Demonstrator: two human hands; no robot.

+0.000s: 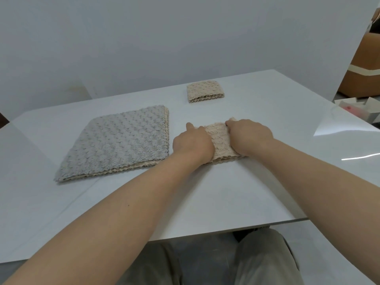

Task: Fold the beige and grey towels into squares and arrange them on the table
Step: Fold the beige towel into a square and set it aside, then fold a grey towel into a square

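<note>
A folded beige towel (219,140) lies on the white table (205,192) in front of me. My left hand (192,144) grips its left edge and my right hand (249,134) grips its right edge, covering both sides. Farther back rests a second beige towel (204,91), folded into a small square. To the left lies a stack of unfolded towels with a grey towel (121,140) on top and beige edges showing beneath it.
A cardboard box (364,64) stands on the floor at the far right, with a small white box (362,109) beside the table's right edge. A white wall runs behind the table. My knees sit below the near edge.
</note>
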